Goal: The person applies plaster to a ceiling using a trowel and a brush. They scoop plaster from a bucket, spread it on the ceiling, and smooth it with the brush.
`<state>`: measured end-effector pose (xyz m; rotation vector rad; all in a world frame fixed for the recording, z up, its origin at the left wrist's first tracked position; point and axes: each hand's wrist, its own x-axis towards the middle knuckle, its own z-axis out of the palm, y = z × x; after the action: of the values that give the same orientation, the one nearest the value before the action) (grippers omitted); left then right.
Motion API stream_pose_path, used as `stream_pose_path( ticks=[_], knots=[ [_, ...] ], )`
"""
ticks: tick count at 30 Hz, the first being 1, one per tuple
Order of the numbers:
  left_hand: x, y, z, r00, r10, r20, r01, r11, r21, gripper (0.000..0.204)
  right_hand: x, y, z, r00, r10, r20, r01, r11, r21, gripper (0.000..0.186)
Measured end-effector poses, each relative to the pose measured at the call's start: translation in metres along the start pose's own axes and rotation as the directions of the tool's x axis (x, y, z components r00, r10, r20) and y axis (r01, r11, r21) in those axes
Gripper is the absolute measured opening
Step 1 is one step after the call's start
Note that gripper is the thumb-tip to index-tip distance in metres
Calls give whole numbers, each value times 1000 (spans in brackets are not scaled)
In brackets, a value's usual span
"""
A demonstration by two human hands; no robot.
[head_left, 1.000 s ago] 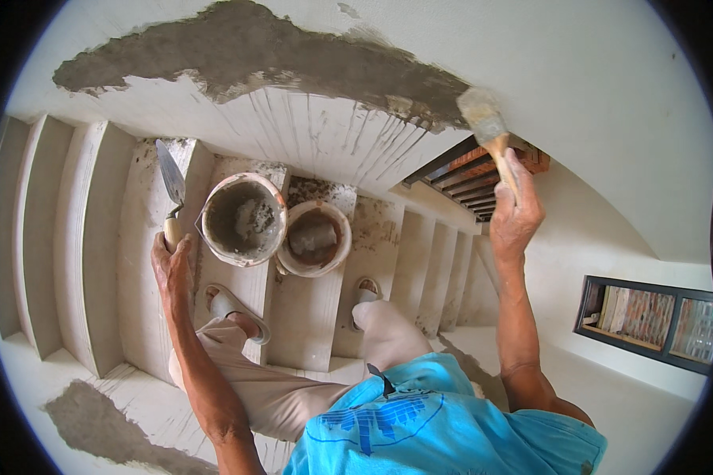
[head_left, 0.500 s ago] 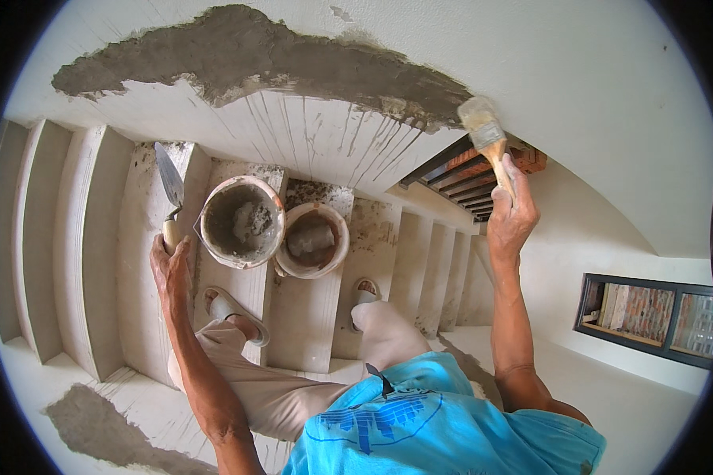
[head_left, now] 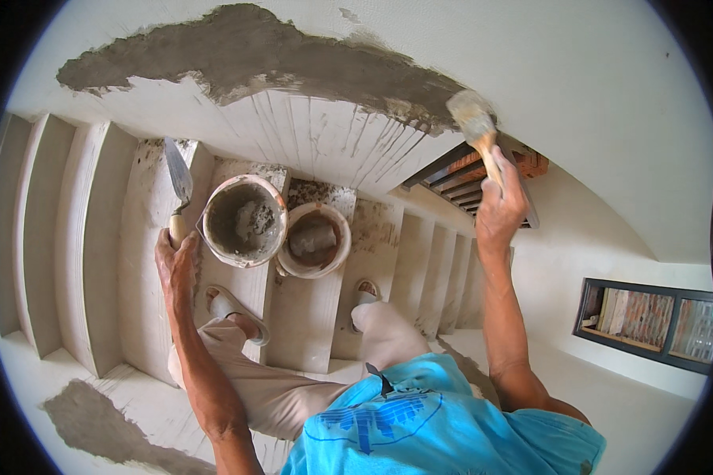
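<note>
My right hand [head_left: 502,207] is closed round the wooden handle of a wide paintbrush [head_left: 474,119]. Its pale bristles touch the wall at the right end of a long grey mortar patch [head_left: 269,55]. Thin wet streaks run down the white wall below that patch. In my left hand [head_left: 176,265] is a pointing trowel [head_left: 178,176], gripped by its wooden handle with the blade pointing away from me. Right of the trowel stands a bucket of grey mortar [head_left: 245,222]. Against it sits a second bucket [head_left: 315,240] with murky contents and something pale inside.
I stand astride concrete stairs [head_left: 301,324], sandaled feet on different steps. Steps rise or fall to both sides. A dark barred opening [head_left: 451,178] lies under the brush, and a dark-framed window [head_left: 642,321] is at right. Another mortar patch [head_left: 107,423] marks the near-left wall.
The brush has shifted slightly left along the end of the mortar patch, my right hand moving with it. My left hand has tilted the trowel a little and moved it slightly right.
</note>
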<state>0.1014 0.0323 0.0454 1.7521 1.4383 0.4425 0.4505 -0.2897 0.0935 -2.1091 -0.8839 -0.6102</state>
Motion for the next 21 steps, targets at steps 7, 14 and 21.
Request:
stream_pose_path(
  ticks=[7, 14, 21],
  knots=[
    [16, -19, 5, 994, 107, -14, -105, 989, 100, 30, 14, -30, 26, 995, -63, 82, 51, 989, 136, 47],
    [4, -7, -1, 1000, 22, 0, -22, 1000, 23, 31, 2, 7, 4, 1000, -1, 18, 2, 1000, -10, 49],
    [20, -30, -1, 998, 57, -14, -55, 991, 123, 40, -1, 7, -9, 998, -49, 34, 49, 999, -17, 48]
  ],
)
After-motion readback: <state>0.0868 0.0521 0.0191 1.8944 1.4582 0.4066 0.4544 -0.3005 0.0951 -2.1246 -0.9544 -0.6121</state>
